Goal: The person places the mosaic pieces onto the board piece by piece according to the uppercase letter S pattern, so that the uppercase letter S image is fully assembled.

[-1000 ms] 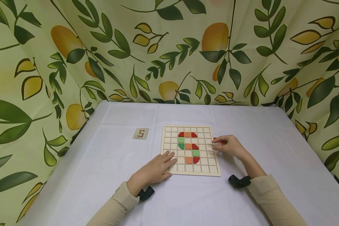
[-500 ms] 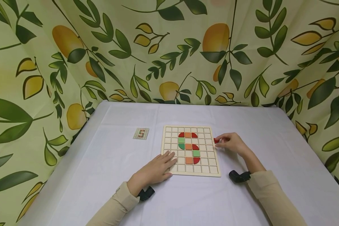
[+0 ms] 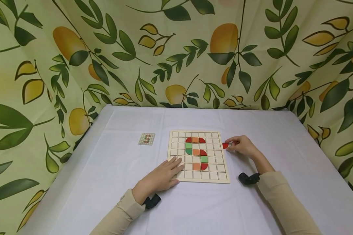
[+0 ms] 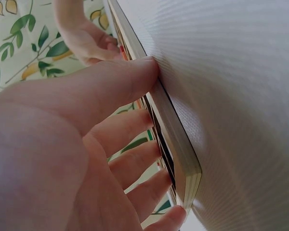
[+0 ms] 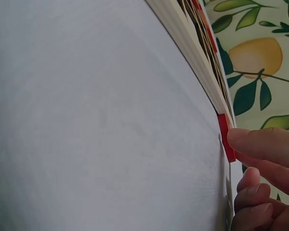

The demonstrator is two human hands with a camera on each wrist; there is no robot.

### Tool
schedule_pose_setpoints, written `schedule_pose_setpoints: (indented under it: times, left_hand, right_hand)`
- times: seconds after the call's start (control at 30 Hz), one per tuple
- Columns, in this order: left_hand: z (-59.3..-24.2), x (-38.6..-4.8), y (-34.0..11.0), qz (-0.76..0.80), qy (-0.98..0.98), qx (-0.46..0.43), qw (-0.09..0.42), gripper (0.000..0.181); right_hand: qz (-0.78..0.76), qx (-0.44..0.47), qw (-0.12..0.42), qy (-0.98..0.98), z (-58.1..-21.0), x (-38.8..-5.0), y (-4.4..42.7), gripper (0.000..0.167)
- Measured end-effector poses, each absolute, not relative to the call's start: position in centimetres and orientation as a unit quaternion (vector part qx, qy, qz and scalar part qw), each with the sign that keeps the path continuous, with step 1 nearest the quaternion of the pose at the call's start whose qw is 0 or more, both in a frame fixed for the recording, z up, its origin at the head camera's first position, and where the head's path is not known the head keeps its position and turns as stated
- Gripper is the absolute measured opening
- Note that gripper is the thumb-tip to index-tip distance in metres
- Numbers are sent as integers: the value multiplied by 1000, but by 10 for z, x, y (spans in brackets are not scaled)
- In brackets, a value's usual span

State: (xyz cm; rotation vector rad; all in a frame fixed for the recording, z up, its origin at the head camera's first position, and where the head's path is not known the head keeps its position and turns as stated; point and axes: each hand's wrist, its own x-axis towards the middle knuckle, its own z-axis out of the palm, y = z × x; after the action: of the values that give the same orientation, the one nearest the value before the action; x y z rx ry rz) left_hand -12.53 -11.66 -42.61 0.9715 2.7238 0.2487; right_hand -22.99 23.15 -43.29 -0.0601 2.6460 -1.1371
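Observation:
A wooden grid board [image 3: 182,176] lies on the white table, bearing red, orange and green tiles laid in an S-like shape. My left hand [image 3: 161,174] rests on its lower left corner with fingers spread; in the left wrist view the thumb [image 4: 130,77] lies along the board's edge. Just beyond the board's right edge, my right hand [image 3: 243,146] pinches a red quarter-circle tile [image 3: 225,145] between thumb and fingers. From the right wrist, the red tile [image 5: 225,137] appears edge-on near the board's side, with the other fingers curled below.
A small card [image 3: 146,139] printed with an S pattern on a grid lies left of the board. White cloth [image 3: 106,182] covers the table. A leaf-and-fruit patterned curtain [image 3: 176,58] stands behind and at both sides.
My right hand has drawn slightly back and up from the board's right edge, and more of the red tile shows at its fingertips. The left hand stays on the board.

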Motion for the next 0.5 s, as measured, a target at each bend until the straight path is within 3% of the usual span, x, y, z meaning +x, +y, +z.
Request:
schedule_pose_setpoints:
  times: [0.5]
  left_hand:
    - [-425, -125, -116, 87, 932, 330, 121, 55]
  right_hand:
    - [-381, -44, 143, 912, -431, -237, 228, 35]
